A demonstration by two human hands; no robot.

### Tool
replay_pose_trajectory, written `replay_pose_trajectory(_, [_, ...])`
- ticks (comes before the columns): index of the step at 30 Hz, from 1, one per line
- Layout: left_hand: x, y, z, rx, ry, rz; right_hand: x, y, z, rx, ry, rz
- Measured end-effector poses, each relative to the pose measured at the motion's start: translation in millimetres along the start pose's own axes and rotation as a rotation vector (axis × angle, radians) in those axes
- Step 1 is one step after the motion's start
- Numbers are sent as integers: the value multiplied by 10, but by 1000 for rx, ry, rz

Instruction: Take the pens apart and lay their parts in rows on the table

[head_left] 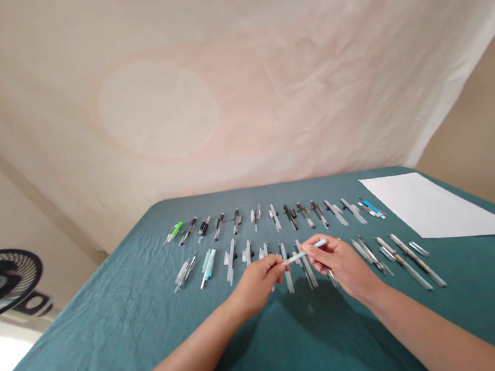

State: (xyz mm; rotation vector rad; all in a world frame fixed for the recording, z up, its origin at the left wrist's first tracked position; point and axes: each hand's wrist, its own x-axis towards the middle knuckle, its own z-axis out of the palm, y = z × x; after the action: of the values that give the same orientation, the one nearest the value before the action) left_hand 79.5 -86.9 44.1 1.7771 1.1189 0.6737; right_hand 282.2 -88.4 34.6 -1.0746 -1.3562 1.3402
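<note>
Between my two hands is a slim whitish pen (293, 258) with a pale blue end, held nearly level above the table. The fingers of my left hand (259, 281) pinch its left end. My right hand (336, 263) grips it near the pale blue end, which points up and to the right. Beneath and behind the hands lie clear pens (309, 271) of the front row, partly hidden by my fingers. A dark-tipped pen (332, 277) shows just below my right hand; whether the hand touches it I cannot tell.
A back row of several pens (275, 217) crosses the green cloth-covered table (112, 334). Teal pens (207, 267) lie front left, long clear pen parts (416, 260) front right. White paper (443, 203) covers the far right corner. A black fan (4, 281) stands at left.
</note>
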Motion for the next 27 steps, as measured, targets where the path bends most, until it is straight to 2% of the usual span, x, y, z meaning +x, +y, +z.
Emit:
replay_pose_trajectory(3, [37,-38,-130,-142,124,-43,0,-25,-48,-254,-12,-61])
replay_pose_trajectory(5, [38,-34,-136,-240,188,-47,-22,-30,-13,-462,-33,-147])
replay_pose_trajectory(7, [9,-19,-61,-276,207,-33,-64,-24,76,-641,-60,-274])
replay_pose_trajectory(10, [-70,1,130,-216,157,-20,-148,-5,237,-809,-123,-420])
replay_pose_trajectory(13, [-130,1,266,-30,187,4,-206,14,327,-893,-147,-442])
replay_pose_trajectory(17, [-131,-47,276,206,235,34,-205,64,327,-983,-157,-460])
replay_pose_trajectory(21, [-106,-110,252,267,167,58,-180,147,314,-1004,-175,-483])
replay_pose_trajectory(27, [-127,-80,254,289,152,100,-210,142,311,-1006,-147,-473])
